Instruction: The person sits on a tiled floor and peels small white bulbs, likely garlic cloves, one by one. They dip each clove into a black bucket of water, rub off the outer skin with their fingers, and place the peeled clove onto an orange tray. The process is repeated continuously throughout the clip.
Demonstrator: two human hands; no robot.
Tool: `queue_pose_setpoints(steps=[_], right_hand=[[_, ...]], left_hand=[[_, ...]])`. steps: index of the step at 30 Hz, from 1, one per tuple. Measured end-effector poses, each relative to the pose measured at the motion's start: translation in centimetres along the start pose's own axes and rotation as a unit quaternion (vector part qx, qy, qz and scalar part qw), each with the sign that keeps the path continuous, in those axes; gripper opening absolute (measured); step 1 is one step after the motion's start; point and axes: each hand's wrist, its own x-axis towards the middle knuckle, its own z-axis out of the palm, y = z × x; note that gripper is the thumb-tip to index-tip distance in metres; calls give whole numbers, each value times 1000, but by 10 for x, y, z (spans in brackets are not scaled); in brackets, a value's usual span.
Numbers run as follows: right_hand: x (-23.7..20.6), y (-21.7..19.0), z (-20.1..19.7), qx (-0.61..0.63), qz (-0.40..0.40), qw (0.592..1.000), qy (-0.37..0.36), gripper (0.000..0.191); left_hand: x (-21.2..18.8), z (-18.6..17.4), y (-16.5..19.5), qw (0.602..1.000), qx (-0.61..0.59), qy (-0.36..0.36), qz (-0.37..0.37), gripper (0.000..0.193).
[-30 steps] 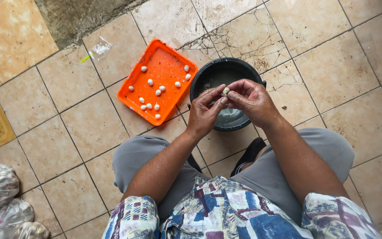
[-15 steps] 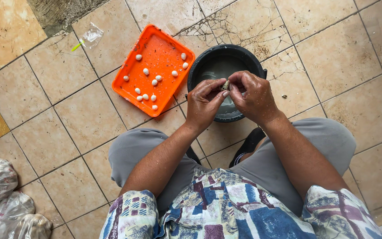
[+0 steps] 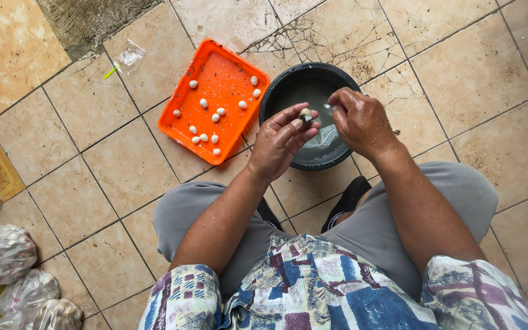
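Left hand [image 3: 282, 143] pinches a small pale egg [image 3: 305, 115] at fingertips, over black bowl [image 3: 276, 91]. Right hand [image 3: 362, 122] just beside, fingers curled together – holding anything? can't tell. Orange tray [image 3: 181, 119] w/ white eggs [image 3: 215, 117] touches bowl's left – tiled floor [image 3: 93, 171].

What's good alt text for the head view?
Seated person's left hand holds a small pale egg-shaped piece over a round black water-filled bowl; right hand pinches a scrap beside it. Orange square plastic tray of small white pieces lies left.
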Motion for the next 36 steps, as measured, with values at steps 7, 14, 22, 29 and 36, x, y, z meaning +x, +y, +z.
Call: queue_pose_setpoints(steps=[7, 14, 22, 29, 36], right_hand=[[-4, -16, -4, 131, -59, 990, 1, 8], [-4, -24, -3, 44, -135, 990, 23, 12], [-7, -17, 4, -9, -144, 989, 29, 10], [-7, -23, -4, 116, 9, 993, -19, 3], [-5, -25, -12, 202, 79, 974, -62, 5]], left_hand=[[3, 0, 2, 999, 38, -21, -23, 35], [3, 4, -1, 996, 84, -7, -20, 32], [3, 2, -7, 992, 128, 8, -4, 31], [0, 4, -5, 994, 104, -26, -12, 34], [-3, 11, 8, 973, 227, -40, -5, 37]])
